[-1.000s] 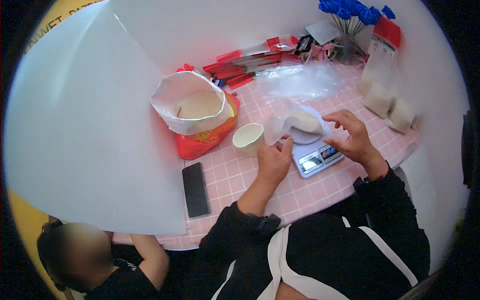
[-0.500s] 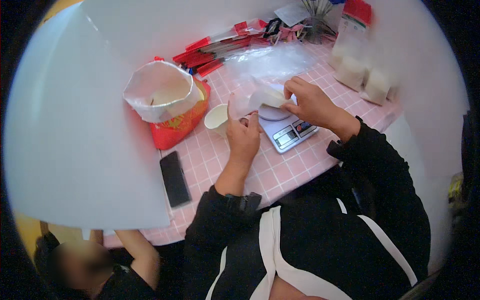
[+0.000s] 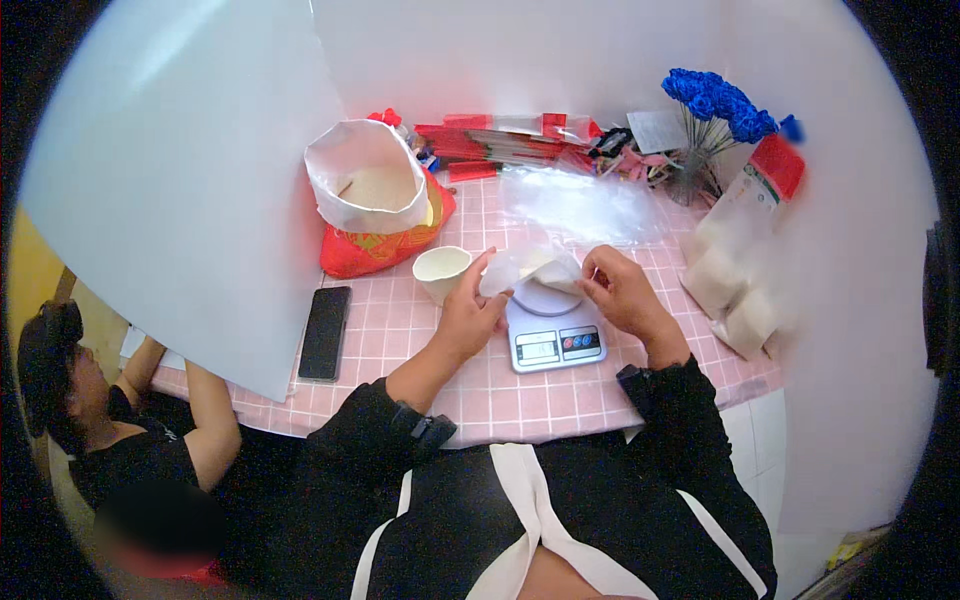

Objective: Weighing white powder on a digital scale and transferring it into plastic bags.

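Note:
Both hands are over a white digital scale point(image 3: 557, 348) with a round platform. My left hand point(image 3: 465, 315) pinches the left end of a clear plastic bag point(image 3: 540, 265) that lies over the platform with pale contents in it. My right hand point(image 3: 628, 300) is closed on the bag's right edge with thumb and fingertips. Just left of the scale stands a cream paper cup point(image 3: 435, 264). Beyond it is a red sack point(image 3: 352, 258) with an opened white mouth and pale grains inside.
A phone point(image 3: 324, 330), flat clear bags point(image 3: 580, 205), red-trimmed wrappers point(image 3: 500, 135), blue flowers point(image 3: 715, 105) and filled packets point(image 3: 748, 320) lie around the pink tiled tabletop point(image 3: 540, 410). White panels point(image 3: 180, 200) flank it. A co-worker point(image 3: 125, 450) sits at lower left, near another blurred head point(image 3: 160, 525).
My right hand has closed onto the bag's edge from a looser pose. Both hands still hover at the scale. The view has shifted, and more of the co-worker and table back now shows.

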Available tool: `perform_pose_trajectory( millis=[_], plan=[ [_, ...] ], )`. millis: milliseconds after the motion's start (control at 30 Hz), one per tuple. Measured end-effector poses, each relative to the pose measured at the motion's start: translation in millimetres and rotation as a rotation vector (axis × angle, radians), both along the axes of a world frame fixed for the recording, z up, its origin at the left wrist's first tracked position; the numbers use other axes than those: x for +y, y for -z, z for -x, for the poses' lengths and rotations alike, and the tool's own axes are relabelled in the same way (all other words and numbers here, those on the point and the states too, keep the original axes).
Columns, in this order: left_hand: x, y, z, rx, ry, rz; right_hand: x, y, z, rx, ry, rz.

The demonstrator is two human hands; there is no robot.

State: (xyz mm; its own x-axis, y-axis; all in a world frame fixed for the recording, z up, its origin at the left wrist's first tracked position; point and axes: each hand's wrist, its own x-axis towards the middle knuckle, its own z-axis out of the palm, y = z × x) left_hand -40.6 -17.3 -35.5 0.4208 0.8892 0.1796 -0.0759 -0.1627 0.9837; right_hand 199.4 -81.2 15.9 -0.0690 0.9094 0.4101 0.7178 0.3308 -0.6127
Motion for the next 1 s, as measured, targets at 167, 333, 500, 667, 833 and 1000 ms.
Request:
perform_pose_trajectory(
  millis=[167, 333, 500, 667, 833, 1000],
  plan=[
    [4.3, 2.3, 2.3, -0.095, 0.103, 0.091, 7.6, 6.2, 2.8, 0.046, -0.094, 0.021],
    [1.8, -6.3, 1.0, -0.056, 0.111, 0.122, -0.7, -1.8, 4.8, -0.053, -0.003, 0.052],
    [-2.6, -3.6, 9.8, -0.089, 0.137, 0.155, -5.0, -8.8, 16.8, -0.014, -0.008, 0.085],
    [-0.6, -3.0, -0.2, -0.041, 0.129, 0.140, -11.5, 4.8, 9.7, -0.016, 0.063, 0.034],
    [6.5, 11.9, -3.8, -0.094, 0.088, 0.145, -1.8, 12.5, 2.7, -0.061, 0.077, -0.061],
    [18.6, 11.2, 2.2, -0.048, 0.082, 0.080, 12.4, 19.9, -3.3, -0.029, 0.025, -0.112]
  ],
)
